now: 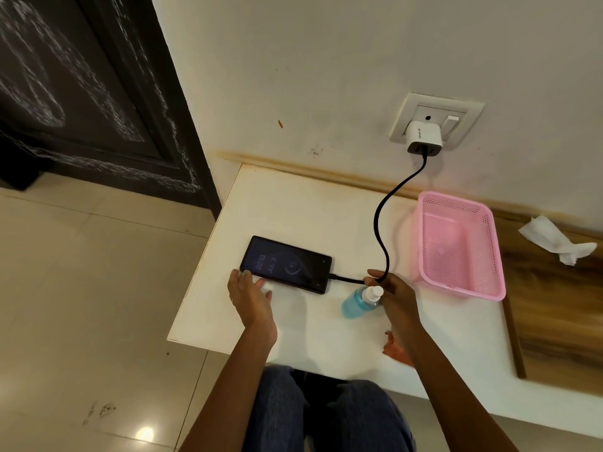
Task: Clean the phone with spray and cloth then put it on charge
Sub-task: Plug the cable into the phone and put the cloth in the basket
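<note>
While our left hand (249,296) rests flat-fingered on the phone (286,264), our right hand (393,293) pinches the black cable (381,223) just right of it; the spray bottle (360,300) lies nearby, the cloth (559,241) far right.

Black phone (286,264), pink perforated basket (460,244), blue spray bottle (357,301).
</note>
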Demonstrator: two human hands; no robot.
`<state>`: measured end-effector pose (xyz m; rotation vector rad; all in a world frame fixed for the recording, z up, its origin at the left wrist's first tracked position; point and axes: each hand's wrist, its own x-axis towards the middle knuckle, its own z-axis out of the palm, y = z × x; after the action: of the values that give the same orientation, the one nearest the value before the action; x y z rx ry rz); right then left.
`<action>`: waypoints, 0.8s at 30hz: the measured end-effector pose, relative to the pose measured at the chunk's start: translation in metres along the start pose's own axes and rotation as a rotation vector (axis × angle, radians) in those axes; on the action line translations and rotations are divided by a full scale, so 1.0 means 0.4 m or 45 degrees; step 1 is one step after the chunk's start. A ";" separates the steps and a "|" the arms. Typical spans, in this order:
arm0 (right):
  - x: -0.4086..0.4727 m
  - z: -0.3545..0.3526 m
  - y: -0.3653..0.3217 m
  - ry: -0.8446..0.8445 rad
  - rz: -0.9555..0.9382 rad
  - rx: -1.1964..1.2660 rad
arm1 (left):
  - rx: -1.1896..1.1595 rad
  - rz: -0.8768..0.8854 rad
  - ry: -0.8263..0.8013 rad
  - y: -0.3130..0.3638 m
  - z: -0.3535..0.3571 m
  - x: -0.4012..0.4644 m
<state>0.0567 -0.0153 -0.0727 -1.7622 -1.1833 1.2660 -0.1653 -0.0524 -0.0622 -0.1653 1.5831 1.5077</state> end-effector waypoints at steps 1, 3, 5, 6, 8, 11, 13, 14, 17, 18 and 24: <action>0.004 0.000 0.002 -0.005 0.001 -0.004 | 0.042 0.030 0.021 0.001 0.004 0.002; 0.017 0.000 0.004 -0.032 0.033 -0.028 | 0.157 0.106 0.062 0.000 0.010 0.010; 0.037 0.002 0.003 -0.070 0.115 0.010 | 0.274 0.177 0.069 -0.002 0.014 0.018; 0.046 0.003 0.003 -0.092 0.162 0.045 | 0.320 0.200 0.066 -0.003 0.016 0.021; 0.060 0.007 0.001 -0.151 0.268 0.125 | 0.382 0.206 0.064 0.000 0.016 0.025; 0.072 0.011 0.003 -0.275 0.379 0.303 | 0.413 0.149 0.070 0.018 0.014 0.033; 0.077 0.011 -0.001 -0.379 0.365 0.385 | 0.397 0.086 0.071 0.032 0.011 0.045; 0.079 0.009 -0.006 -0.422 0.357 0.405 | 0.378 0.069 0.065 0.039 0.009 0.050; 0.086 0.006 -0.017 -0.494 0.350 0.445 | 0.369 0.099 0.020 0.051 0.005 0.062; 0.088 0.006 -0.021 -0.509 0.351 0.463 | 0.374 0.120 0.021 0.051 0.002 0.067; 0.085 0.032 -0.050 -0.561 0.358 0.531 | 0.342 0.143 0.070 0.055 -0.012 0.075</action>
<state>0.0427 0.0237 -0.0712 -1.4084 -0.8197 1.9817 -0.1990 -0.0369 -0.0672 0.0354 1.8476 1.3672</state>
